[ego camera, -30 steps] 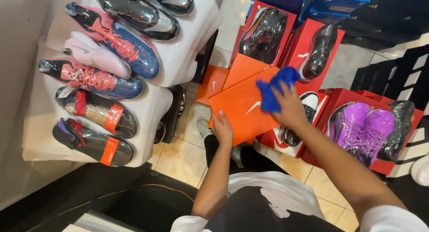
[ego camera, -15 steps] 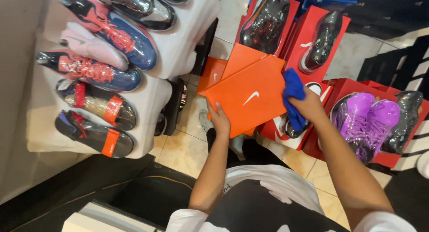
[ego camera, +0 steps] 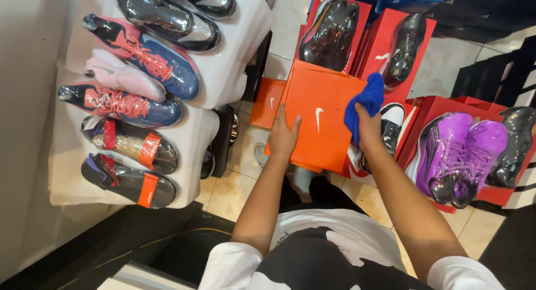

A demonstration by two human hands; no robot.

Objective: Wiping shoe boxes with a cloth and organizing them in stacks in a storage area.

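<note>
From the head view, the left hand (ego camera: 283, 135) lies flat, fingers spread, on the near left edge of the orange shoe-box lid (ego camera: 324, 120); the right hand (ego camera: 368, 128) is closed around a blue cloth (ego camera: 365, 103) at the lid's right edge; purple shoes (ego camera: 458, 153) sit in a red box (ego camera: 432, 108) to the right.

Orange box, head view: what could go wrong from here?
1. Only the left hand steadies the orange box, at its edge; pressure from the blue cloth in the right hand might tip it.
2. If it slips, it could hit the wrapped shoes in the red boxes nearby.
</note>
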